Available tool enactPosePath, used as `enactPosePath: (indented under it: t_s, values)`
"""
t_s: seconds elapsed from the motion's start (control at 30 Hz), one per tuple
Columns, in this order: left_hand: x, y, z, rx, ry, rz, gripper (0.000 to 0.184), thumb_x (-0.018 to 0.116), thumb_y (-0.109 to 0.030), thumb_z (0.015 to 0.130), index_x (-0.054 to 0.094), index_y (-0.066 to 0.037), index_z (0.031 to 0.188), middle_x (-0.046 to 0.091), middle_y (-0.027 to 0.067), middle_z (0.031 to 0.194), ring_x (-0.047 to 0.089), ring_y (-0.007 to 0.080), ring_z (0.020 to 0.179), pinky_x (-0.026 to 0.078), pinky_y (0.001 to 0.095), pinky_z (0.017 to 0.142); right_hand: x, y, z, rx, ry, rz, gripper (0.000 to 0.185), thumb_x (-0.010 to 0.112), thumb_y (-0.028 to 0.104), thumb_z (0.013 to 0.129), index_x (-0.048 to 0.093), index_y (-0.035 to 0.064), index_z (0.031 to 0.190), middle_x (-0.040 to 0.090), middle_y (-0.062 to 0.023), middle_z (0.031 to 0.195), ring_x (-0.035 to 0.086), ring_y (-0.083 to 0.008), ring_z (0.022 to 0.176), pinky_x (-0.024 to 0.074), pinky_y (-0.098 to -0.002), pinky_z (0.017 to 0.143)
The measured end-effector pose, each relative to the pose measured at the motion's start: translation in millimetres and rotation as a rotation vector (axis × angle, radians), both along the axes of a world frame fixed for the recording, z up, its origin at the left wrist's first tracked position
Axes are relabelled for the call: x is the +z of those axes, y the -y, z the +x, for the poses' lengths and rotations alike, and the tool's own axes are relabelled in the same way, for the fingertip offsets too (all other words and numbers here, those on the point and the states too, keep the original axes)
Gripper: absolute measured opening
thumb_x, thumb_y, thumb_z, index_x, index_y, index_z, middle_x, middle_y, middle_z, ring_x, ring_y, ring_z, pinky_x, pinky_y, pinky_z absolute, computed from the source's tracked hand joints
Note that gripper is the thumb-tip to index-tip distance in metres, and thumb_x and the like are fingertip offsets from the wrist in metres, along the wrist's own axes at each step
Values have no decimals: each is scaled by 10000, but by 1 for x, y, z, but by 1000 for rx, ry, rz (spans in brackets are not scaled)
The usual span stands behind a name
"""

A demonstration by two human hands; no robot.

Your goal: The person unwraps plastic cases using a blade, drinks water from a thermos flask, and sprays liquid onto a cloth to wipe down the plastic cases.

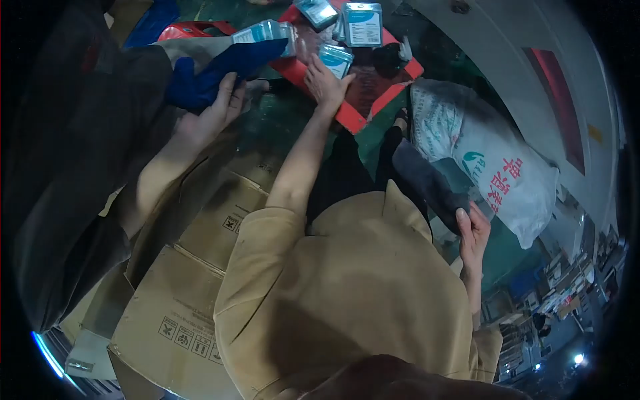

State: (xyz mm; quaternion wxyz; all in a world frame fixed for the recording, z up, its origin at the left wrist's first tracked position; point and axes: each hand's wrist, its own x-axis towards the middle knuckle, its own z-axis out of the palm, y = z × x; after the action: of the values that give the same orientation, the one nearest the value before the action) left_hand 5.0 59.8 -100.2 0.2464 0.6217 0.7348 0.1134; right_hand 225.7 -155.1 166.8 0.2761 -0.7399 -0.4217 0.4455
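My left hand [325, 83] reaches to the near edge of a red tray, its fingers spread against a blue-and-white packet [337, 59]. Whether the fingertips press on the packet is hard to make out. Low on the right, my right hand [473, 230] pinches one end of a dark grey sock [430, 177], which stretches away toward my knees. More blue-and-white packets, such as the upright one [363, 25], lie in the red tray [352, 120] beyond my left hand.
At my left, a co-worker's hand [225, 100] holds a blue sock-like cloth [200, 83]. Cardboard boxes [167, 300] stand beside my left arm. A stuffed white sack [493, 157] with red and green print lies to the right, near a pale machine panel [507, 40].
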Motion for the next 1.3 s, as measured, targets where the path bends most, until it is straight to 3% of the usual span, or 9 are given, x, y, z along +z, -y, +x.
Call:
enactPosePath:
  t_s: [0.1, 0.27, 0.37, 0.47, 0.53, 0.6, 0.83, 1.1, 1.3]
  values:
    - [5, 8, -19, -64, 158, 278, 911, 742, -345, 638, 236, 42, 1288, 328, 237, 1274, 339, 383, 1161, 266, 468, 979, -1, -6, -5, 7, -22, 0, 205, 520, 144, 827, 490, -50, 767, 454, -82, 698, 409, -180, 651, 335, -261, 604]
    - [40, 8, -94, 212, 330, 158, 553, 681, -188, 701, 434, 14, 1153, 437, 204, 1191, 426, 354, 1095, 344, 411, 922, -10, -10, 2, -13, -47, -70, 215, 521, 162, 830, 500, -47, 785, 472, -82, 713, 421, -178, 655, 345, -254, 619]
    - [29, -7, -124, 198, 101, 287, 501, 677, -182, 705, 480, 26, 1116, 491, 193, 1125, 486, 313, 1037, 393, 374, 879, -13, -19, -2, -4, -63, -77, 214, 520, 163, 830, 497, -44, 779, 467, -79, 708, 419, -172, 649, 343, -250, 614]
    - [53, -33, -126, 288, 204, -2, 429, 688, -180, 687, 542, 32, 1030, 551, 182, 1048, 529, 294, 983, 415, 354, 844, -23, -18, 1, 30, -48, -85, 205, 521, 153, 829, 506, -47, 786, 466, -74, 707, 420, -165, 651, 342, -244, 614]
    - [-3, -58, -170, 236, -11, -129, 414, 720, -202, 650, 582, 22, 969, 574, 186, 1019, 544, 274, 967, 404, 327, 854, -25, -22, -7, 0, -49, -55, 199, 521, 148, 828, 513, -48, 792, 466, -71, 706, 418, -161, 651, 342, -242, 614]
    - [-36, -76, -209, 329, 17, -373, 416, 741, -240, 625, 612, 0, 939, 588, 187, 1003, 549, 256, 980, 382, 300, 893, -29, -23, -9, -28, -53, -16, 194, 521, 143, 828, 520, -48, 797, 466, -68, 705, 417, -158, 652, 342, -241, 613]
    - [-5, -115, -177, -495, -59, 322, 938, 752, -64, 506, 282, -58, 1317, 350, 181, 1313, 356, 347, 1200, 317, 391, 991, -38, -16, -14, -38, -111, -108, 185, 511, 136, 839, 526, -47, 815, 469, -53, 714, 412, -141, 661, 336, -233, 612]
    - [26, -67, -156, -481, -9, 416, 734, 763, -153, 551, 390, -11, 1167, 470, 187, 1078, 459, 353, 1026, 389, 410, 875, -39, -16, -15, -19, -159, -116, 198, 519, 132, 838, 554, -62, 856, 547, -61, 807, 467, -131, 738, 357, -222, 692]
    - [155, 41, -76, -413, 273, 272, 737, 760, -171, 561, 383, -25, 1177, 459, 172, 1074, 475, 322, 1004, 405, 388, 854, -32, -22, -26, -321, -425, -75, 264, 528, 180, 850, 590, -58, 946, 578, -24, 915, 492, -93, 827, 367, -218, 759]
